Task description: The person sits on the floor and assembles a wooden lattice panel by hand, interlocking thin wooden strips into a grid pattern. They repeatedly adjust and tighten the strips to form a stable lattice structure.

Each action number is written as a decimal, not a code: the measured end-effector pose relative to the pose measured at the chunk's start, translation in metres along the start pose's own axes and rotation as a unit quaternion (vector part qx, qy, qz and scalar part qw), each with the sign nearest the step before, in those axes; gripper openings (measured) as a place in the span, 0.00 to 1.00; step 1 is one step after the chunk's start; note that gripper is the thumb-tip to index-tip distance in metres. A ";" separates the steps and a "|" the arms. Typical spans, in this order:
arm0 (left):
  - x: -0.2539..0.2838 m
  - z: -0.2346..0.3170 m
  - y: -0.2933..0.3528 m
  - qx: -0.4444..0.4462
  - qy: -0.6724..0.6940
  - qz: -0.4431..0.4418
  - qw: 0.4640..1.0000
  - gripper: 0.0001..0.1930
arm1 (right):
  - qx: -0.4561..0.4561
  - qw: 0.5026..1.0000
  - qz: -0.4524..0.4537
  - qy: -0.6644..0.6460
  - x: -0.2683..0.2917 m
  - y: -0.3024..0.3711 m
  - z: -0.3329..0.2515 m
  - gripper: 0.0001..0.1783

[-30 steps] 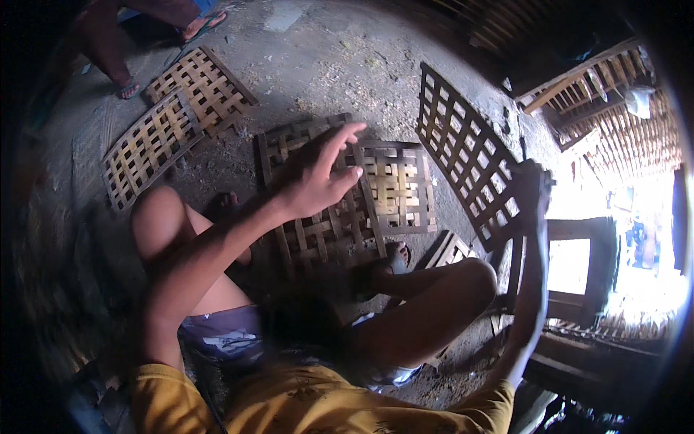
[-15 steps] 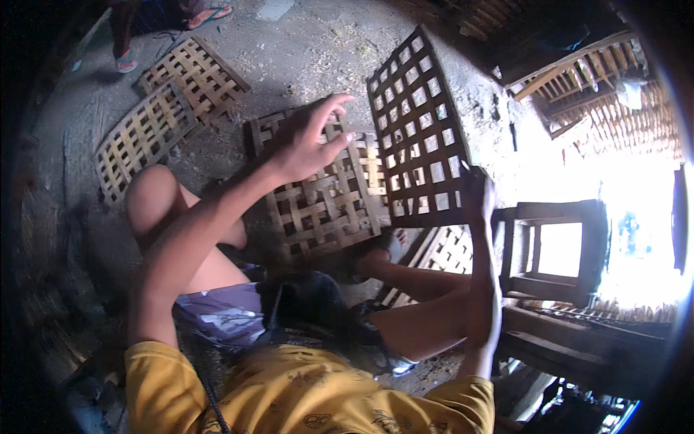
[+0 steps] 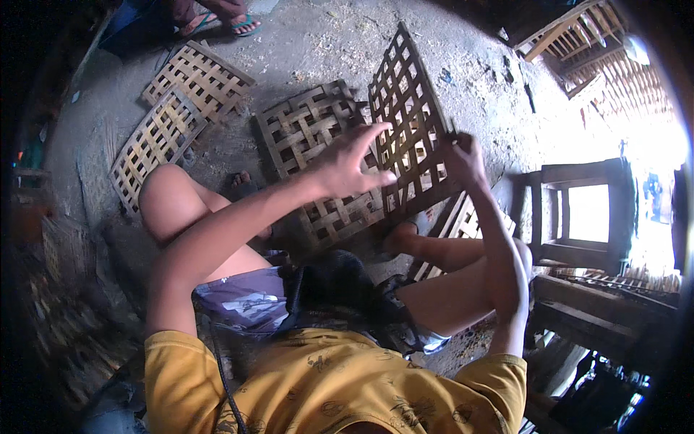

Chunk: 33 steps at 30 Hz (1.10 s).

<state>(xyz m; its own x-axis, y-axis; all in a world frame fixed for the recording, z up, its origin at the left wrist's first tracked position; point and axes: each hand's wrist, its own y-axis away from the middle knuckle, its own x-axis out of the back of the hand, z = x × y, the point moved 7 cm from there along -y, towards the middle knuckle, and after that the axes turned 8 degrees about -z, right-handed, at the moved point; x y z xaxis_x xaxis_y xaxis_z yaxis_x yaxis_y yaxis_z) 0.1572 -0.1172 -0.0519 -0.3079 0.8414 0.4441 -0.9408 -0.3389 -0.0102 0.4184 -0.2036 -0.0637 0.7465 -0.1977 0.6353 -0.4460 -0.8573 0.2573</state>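
Note:
My right hand (image 3: 464, 158) is closed on the right edge of a woven bamboo lattice panel (image 3: 405, 119), which stands tilted up in front of me. A thin dark piece shows above the fist; I cannot tell if it is separate from the panel. In front of that panel's left side reaches my left hand (image 3: 354, 165), thumb and fingers spread, holding nothing. Another woven lattice panel (image 3: 298, 119) lies on the ground between my legs, partly hidden behind my left hand and forearm.
Two more lattice panels, one (image 3: 199, 81) overlapped by the other (image 3: 155, 141), lie on the ground to the left. Another slatted panel (image 3: 463, 224) rests under my right leg. A wooden stool (image 3: 578, 173) stands at the right. A person's sandalled foot (image 3: 246, 26) is at the top left.
The held panel has turned more edge-on to me, and my right hand has moved up and slightly left. My left hand has moved right and down, closer to that panel.

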 end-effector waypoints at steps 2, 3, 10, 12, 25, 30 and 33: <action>-0.024 -0.005 0.005 -0.024 0.030 -0.024 0.999 0.71 | -0.016 0.997 -0.042 -0.062 0.003 -0.007 -0.030 0.21; -0.027 0.001 0.009 -0.055 -0.025 -0.013 0.998 0.75 | -0.023 0.996 -0.044 -0.078 -0.001 -0.001 -0.058 0.22; -0.039 0.052 0.028 -0.129 -0.126 0.104 0.978 0.45 | 0.083 0.961 -0.018 -0.263 0.027 0.003 -0.094 0.24; -0.025 0.069 0.026 -0.185 -0.166 0.118 0.961 0.38 | 0.173 0.967 -0.029 -0.184 0.045 -0.007 -0.088 0.28; 0.143 0.061 0.036 -0.056 0.212 0.138 0.966 0.36 | 0.218 0.973 0.074 -0.003 0.017 0.001 -0.136 0.23; 0.129 0.030 0.021 0.006 0.227 0.069 0.971 0.35 | 0.247 0.967 0.048 0.048 -0.004 0.016 -0.159 0.10; 0.134 0.027 0.023 0.008 0.211 0.067 0.975 0.37 | 0.293 0.954 0.039 0.055 -0.021 0.015 -0.168 0.10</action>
<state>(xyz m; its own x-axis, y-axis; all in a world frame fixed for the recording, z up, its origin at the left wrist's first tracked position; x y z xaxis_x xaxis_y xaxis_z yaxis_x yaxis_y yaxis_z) 0.0979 -0.0234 0.0317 -0.4620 0.8863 0.0315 -0.8868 -0.4613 -0.0271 0.3135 -0.1326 0.0492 0.6519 -0.2494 0.7161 -0.1224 -0.9666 -0.2252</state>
